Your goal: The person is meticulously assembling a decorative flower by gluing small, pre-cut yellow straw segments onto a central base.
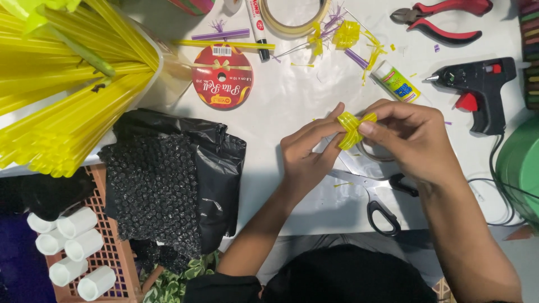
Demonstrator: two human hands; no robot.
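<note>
Two hands meet over the white desk (pixel 292 101), both pinched on one small yellow bow (pixel 352 128) made of looped strips. Left hand (pixel 306 157) has fingertips closed on the bow's left loops; right hand (pixel 412 137) clamps thumb & forefinger across its middle. Bow sits just above the scissors (pixel 376 193), lifted off the desk as far as I can tell.

Relative to the bow: glue stick (pixel 397 82) just up & right, black glue gun (pixel 477 90) farther right, red pliers (pixel 443 19) up at the far edge, red ribbon spool (pixel 222 77) up-left, tape roll (pixel 293 15) above. Bundle of yellow straws (pixel 67 84) far left, black bubble wrap (pixel 163 185) left & lower.

Step in hand, prob.: shaping/cinching the loops at the centre. Next move calls for a steady right-hand pinch on the middle while the left fans each loop w/o letting the centre slip.
</note>
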